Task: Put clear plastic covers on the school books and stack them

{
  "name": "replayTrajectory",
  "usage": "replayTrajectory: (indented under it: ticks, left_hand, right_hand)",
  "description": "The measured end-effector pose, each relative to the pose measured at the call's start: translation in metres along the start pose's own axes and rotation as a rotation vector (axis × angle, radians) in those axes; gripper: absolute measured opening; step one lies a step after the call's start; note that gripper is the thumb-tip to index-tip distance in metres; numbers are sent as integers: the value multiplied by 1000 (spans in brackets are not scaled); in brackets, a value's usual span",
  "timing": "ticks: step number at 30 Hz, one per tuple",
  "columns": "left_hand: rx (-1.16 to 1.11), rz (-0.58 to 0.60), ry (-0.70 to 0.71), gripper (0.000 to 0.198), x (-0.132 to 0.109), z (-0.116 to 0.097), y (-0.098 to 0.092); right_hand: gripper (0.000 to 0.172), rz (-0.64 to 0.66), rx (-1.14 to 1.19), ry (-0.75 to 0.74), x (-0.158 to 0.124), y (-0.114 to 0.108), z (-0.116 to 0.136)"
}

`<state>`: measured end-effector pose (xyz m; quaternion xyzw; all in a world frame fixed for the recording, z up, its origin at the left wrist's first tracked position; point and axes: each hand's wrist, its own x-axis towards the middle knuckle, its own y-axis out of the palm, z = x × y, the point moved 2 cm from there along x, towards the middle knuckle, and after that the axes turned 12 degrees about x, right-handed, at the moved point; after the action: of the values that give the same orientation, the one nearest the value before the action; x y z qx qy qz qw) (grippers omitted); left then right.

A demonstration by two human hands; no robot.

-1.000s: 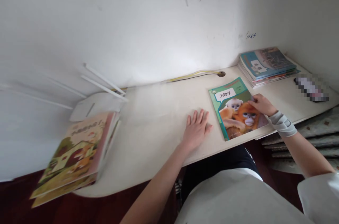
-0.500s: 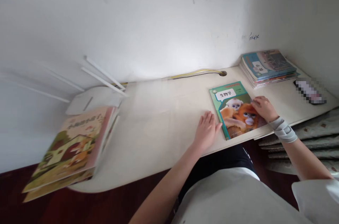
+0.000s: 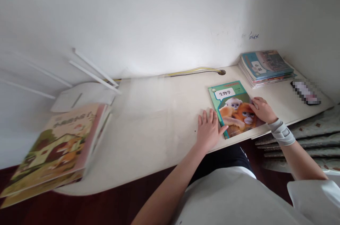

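Observation:
A biology textbook with a green border and golden monkeys on its cover lies closed on the white desk. Beside its left edge, my left hand rests flat on the desk, fingers apart, with the thumb over the book's lower left edge. My right hand is at the book's right edge. Its loosely bent fingers touch the cover without visibly gripping it. A grey wrist wrap circles the right wrist.
Several stacked textbooks stand at the back right, near a phone with a blurred patch. Picture books overhang the desk's left end, close to white rods. Yellow and black cables run along the wall to a desk hole.
The view has shifted slightly, so the desk items appear farther left. My left hand has come closer to the textbook, its thumb now over the edge. My right hand stays at the right edge.

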<state>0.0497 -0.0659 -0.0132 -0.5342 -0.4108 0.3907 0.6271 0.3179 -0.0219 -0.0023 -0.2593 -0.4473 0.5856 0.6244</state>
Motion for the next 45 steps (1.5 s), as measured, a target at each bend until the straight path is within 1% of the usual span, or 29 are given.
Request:
replayTrajectory:
  ticks: [5, 8, 10, 13, 15, 16, 17, 18, 19, 21, 22, 23, 24, 25, 26, 27, 28, 29, 31, 33, 34, 35, 36, 38, 39, 40, 42, 45]
  left_hand:
    - [-7, -5, -1, 77, 0, -1, 2]
    - [-6, 4, 3, 78, 0, -1, 1]
    - [-15, 10, 6, 76, 1, -1, 0]
    - [-62, 16, -7, 72, 6, 1, -4]
    - [-172, -43, -11, 70, 10, 1, -11]
    - [-280, -87, -6, 68, 13, 0, -16]
    - [-429, -121, 5, 64, 16, -1, -20]
    - [-619, -129, 22, 60, 19, -3, -24]
    - [-838, -99, 38, 56, 21, -5, -27]
    - [-1280, 36, 50, 53, 26, -13, -30]
    - [-1462, 100, 44, 51, 28, -17, -30]
    - [-1604, 141, 27, 47, 30, -21, -30]
    - [-1702, 155, -2, 43, 31, -23, -29]
    - [-1753, 146, -38, 40, 31, -25, -28]
    - [-1756, 124, -75, 38, 31, -24, -27]
    - [-1708, 102, -103, 37, 30, -22, -27]
    - [-1610, 77, -123, 37, 28, -18, -27]
    - [-1466, 36, -136, 35, 25, -12, -27]
    - [-1076, -98, -146, 31, 14, 6, -28]
    - [-648, -220, -177, 36, -2, 25, -27]
    - [-464, -238, -202, 43, -11, 35, -25]
    - [-317, -218, -229, 51, -20, 44, -20]
    - [-213, -170, -251, 59, -28, 51, -15]
    - [-121, -70, -270, 71, -41, 62, -3]
    - [-113, -44, -264, 73, -45, 65, 2]
    - [-114, -38, -255, 73, -49, 67, 6]
    - [-129, -62, -235, 70, -52, 68, 10]
    - [-155, -100, -221, 61, -53, 68, 11]
  right_hand:
    - [38, -40, 145, 17, 1, -1, -4]
    - [45, -66, 277, 40, 0, -9, 6]
    - [46, 1, 433, 51, -2, -18, 20]
    - [44, 170, 670, 44, -6, -29, 44]
    - [45, 192, 756, 7, -9, -29, 58]
    - [47, 180, 781, -26, -11, -26, 65]
    - [49, 167, 798, -65, -14, -22, 71]
    - [51, 156, 806, -103, -17, -17, 77]
    - [52, 143, 808, -136, -21, -11, 82]
    - [55, 110, 805, -173, -28, 0, 92]
    - [56, 92, 804, -178, -31, 4, 96]
    - [56, 75, 802, -179, -33, 6, 100]
    - [57, 63, 798, -179, -35, 8, 102]
    - [57, 56, 789, -179, -36, 9, 104]
    - [58, 52, 770, -178, -36, 9, 105]
    - [59, 54, 740, -173, -35, 9, 106]
    - [62, 67, 699, -165, -33, 10, 106]
    - [65, 85, 646, -155, -31, 11, 107]
    - [70, 128, 517, -148, -27, 17, 110]
    - [70, 155, 393, -179, -24, 26, 116]
    - [70, 154, 340, -204, -24, 32, 120]
    - [69, 148, 291, -223, -24, 37, 124]
    - [68, 141, 245, -236, -25, 43, 129]
    - [65, 128, 156, -239, -26, 52, 140]
    - [64, 126, 112, -235, -27, 56, 146]
    - [62, 127, 68, -229, -28, 59, 152]
    - [58, 132, -14, -223, -28, 64, 162]
    - [53, 135, -103, -212, -27, 68, 171]
